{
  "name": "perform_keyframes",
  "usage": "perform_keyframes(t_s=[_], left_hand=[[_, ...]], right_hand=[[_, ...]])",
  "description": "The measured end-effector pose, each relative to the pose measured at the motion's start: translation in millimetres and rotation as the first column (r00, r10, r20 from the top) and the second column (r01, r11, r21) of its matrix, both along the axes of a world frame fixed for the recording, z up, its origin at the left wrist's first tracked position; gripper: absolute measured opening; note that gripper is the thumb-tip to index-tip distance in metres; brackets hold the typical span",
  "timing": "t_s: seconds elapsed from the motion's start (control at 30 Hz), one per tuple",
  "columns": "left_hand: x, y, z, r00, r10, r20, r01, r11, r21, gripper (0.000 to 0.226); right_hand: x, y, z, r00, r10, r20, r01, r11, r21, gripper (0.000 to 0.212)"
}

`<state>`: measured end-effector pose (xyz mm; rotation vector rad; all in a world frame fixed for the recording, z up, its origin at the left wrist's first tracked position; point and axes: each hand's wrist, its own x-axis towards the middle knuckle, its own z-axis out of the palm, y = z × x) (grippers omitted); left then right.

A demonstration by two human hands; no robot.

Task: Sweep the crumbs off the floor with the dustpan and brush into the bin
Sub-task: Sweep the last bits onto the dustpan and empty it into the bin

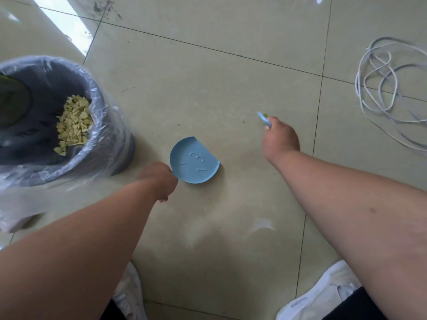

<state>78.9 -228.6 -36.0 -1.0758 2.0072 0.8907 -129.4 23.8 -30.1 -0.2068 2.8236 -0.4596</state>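
The left hand (159,181) grips the handle of the blue dustpan (195,161), with the fingers curled round it so that the handle itself is hidden. The dustpan lies flat on the floor (208,93), just to the right of the bin (46,125), and its open straight edge points up and to the right. Inside the pan there are raised marks, and no crumbs show in it. The right hand (280,139) is stretched forward over the floor, well apart from the dustpan, and it holds the brush (264,118); only a small blue end of the brush sticks out above the fingers, with something yellowish on it, and the rest is hidden in the fist. The bin stands at the left, grey and lined with a clear plastic bag (108,125) that hangs over its rim. A heap of pale yellow crumbs (74,125) lies inside the bin, against the right side of the bag. On the tiles near the hands only a few tiny dark specks are seen. At the far right a white cable (381,88) lies in loose loops on the floor. At the bottom edge two white shoes (323,294) stand on the tiles.
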Motion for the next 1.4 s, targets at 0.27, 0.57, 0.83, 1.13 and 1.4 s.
perform_keyframes(t_s=[0.27, 0.57, 0.83, 1.13, 1.4], left_hand=[[32, -20, -2, 0.987, -0.086, 0.133, 0.070, 0.990, 0.122, 0.021], [58, -33, 4, 0.964, -0.264, 0.028, 0.250, 0.938, 0.241, 0.027], [68, -63, 20, 0.932, -0.335, 0.137, 0.303, 0.929, 0.214, 0.029], [85, -78, 17, 0.955, -0.230, 0.189, 0.199, 0.965, 0.169, 0.028], [82, -78, 2, 0.978, -0.109, 0.179, 0.084, 0.986, 0.144, 0.014]], right_hand=[[78, -81, -11, 0.879, 0.467, 0.100, -0.444, 0.876, -0.187, 0.034], [69, -139, -13, 0.929, 0.370, -0.031, -0.370, 0.914, -0.168, 0.036], [107, -114, -14, 0.656, 0.750, 0.086, -0.725, 0.658, -0.206, 0.050], [105, -32, 6, 0.677, 0.735, -0.043, -0.729, 0.661, -0.177, 0.052], [-1, -18, -2, 0.992, 0.113, -0.055, -0.112, 0.994, 0.010, 0.033]])
